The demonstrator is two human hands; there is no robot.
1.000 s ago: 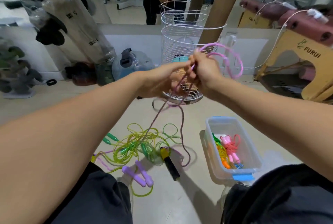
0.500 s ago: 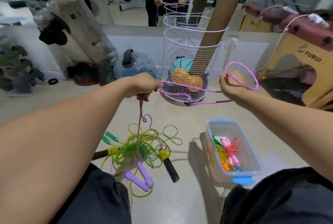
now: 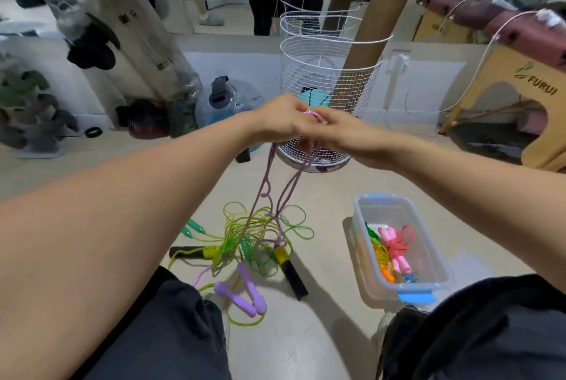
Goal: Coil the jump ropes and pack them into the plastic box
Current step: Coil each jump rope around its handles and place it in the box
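Above the floor pile, purple rope: purple jump rope (image 3: pixel 266 183) is held up at both hands, in front of the wire basket (image 3: pixel 327 73); its strands hang down from the hands into the tangle on the floor.
Purple handles: two purple handles (image 3: pixel 242 294) lie side by side on the floor at the near edge of the tangle, well below the hands.
Left hand: left hand (image 3: pixel 277 122) has fingers curled round the purple rope, one strand dropping straight from under it.
Right hand: right hand (image 3: pixel 343 131) touches the left hand; a pink-purple loop shows between the two at the top, fingers curled on the rope.
Floor tangle: yellow-green rope (image 3: pixel 245 232) loops loosely under the hanging strands; green handles (image 3: pixel 193 228) lie on its left side, black-and-yellow handles (image 3: pixel 289 269) on its near right side.
Plastic box: clear plastic box (image 3: pixel 428 263) with blue trim stands on the floor to the right of the tangle, apart from it, lid off.
Box contents: coiled pink rope (image 3: pixel 395 245) and an orange-green bundle lie inside.
Basket contents: cardboard tube (image 3: pixel 370 40) leans in the basket, above the hands.
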